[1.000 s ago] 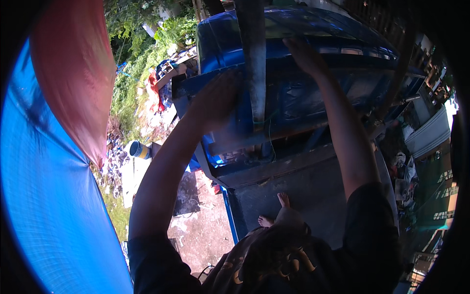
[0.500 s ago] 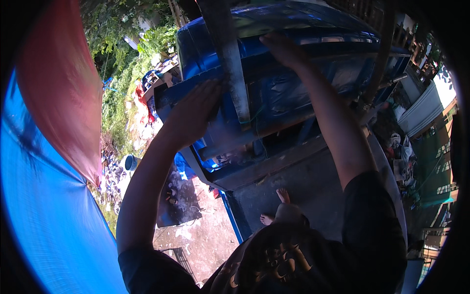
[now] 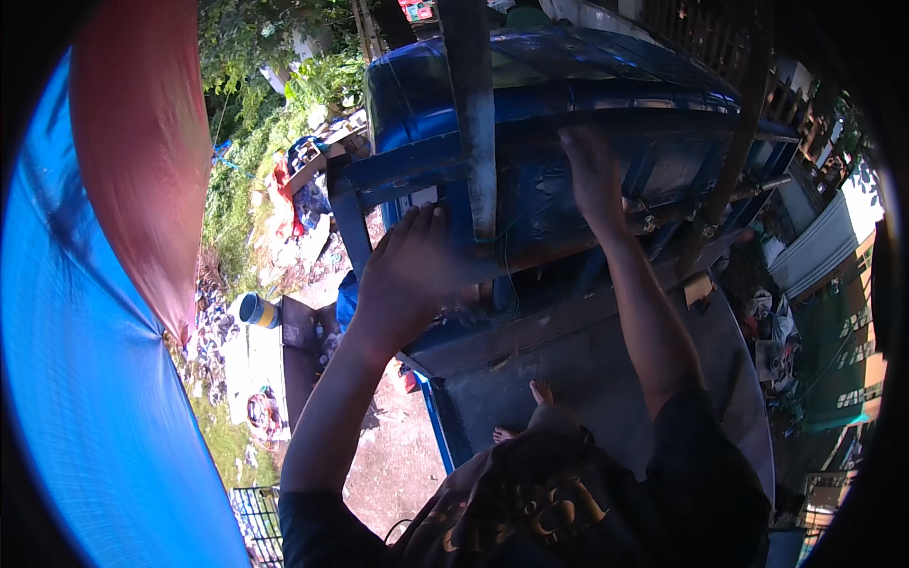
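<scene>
My left hand (image 3: 402, 279) is raised left of a hanging flat bar (image 3: 473, 142), its fingers stretched out and nothing seen in them. It overlaps the dark blue frame (image 3: 402, 163) behind the truck cab (image 3: 578, 57); whether it touches the frame I cannot tell. My right hand (image 3: 597, 180), slightly blurred, is held up to the right of the bar with its fingers extended, in front of the cab's back panel. It appears to hold nothing. A thin green string (image 3: 514, 289) dangles near the bar's lower end.
Bare feet (image 3: 541, 392) stand on the grey truck bed (image 3: 615, 360). A second dark pole (image 3: 739, 142) slants at the right. Blue tarp (image 3: 95, 360) and red tarp (image 3: 142, 142) hang at the left. A bucket (image 3: 258, 310) lies beyond the bed's left side.
My left hand has come down and nearer, away from the frame's top rail. The right hand has lowered and shifted right. The whole view has shifted slightly.
</scene>
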Demonstrator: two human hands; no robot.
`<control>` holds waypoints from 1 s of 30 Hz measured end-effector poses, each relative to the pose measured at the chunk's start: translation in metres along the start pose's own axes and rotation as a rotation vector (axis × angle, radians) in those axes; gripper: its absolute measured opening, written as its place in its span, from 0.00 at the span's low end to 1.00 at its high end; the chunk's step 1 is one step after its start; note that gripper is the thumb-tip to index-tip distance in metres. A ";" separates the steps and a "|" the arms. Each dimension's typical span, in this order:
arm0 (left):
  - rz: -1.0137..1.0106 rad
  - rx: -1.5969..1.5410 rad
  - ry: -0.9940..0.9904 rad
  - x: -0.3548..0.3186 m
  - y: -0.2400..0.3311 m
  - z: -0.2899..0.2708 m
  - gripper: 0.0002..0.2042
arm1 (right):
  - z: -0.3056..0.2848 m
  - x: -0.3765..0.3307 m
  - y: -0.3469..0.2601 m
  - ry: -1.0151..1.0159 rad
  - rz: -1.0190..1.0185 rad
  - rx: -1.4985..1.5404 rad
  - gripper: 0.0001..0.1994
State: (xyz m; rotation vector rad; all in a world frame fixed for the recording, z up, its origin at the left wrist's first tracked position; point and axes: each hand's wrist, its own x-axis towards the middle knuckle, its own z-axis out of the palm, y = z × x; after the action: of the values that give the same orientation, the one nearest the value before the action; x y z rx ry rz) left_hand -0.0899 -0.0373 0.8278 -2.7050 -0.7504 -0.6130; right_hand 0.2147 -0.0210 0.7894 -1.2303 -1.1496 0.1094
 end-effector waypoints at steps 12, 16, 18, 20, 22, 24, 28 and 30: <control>-0.031 -0.591 -0.244 -0.050 0.104 0.045 0.34 | -0.041 -0.146 -0.017 -0.326 0.866 0.947 0.23; -0.570 -1.763 -0.450 -0.171 0.068 0.148 0.29 | -0.057 -0.070 -0.036 -0.273 0.410 0.419 0.19; -0.624 -1.383 -0.558 -0.220 0.091 0.187 0.28 | -0.064 -0.022 -0.029 -0.314 0.157 0.113 0.20; -0.337 -0.807 -0.543 -0.219 0.113 0.150 0.26 | -0.054 0.020 -0.019 -0.231 -0.016 -0.110 0.22; -0.332 -1.337 -0.518 -0.173 0.110 0.090 0.24 | -0.033 0.058 -0.023 -0.203 -0.153 -0.370 0.21; -0.061 -1.732 -0.428 -0.138 0.103 0.043 0.21 | -0.013 0.092 -0.005 -0.248 -0.101 -0.396 0.25; 0.658 -1.967 -0.376 -0.106 0.114 -0.046 0.12 | 0.019 0.127 0.059 -0.127 -0.488 -0.567 0.24; 0.772 -1.827 -0.331 -0.090 0.112 -0.069 0.08 | 0.033 0.122 0.067 -0.115 -0.399 -0.524 0.23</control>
State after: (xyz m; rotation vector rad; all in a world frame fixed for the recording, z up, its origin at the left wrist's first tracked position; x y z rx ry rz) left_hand -0.1221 -0.1938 0.8308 -4.0325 1.7304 -0.7830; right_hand 0.2819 0.1035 0.8106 -1.4298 -1.5632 -0.4523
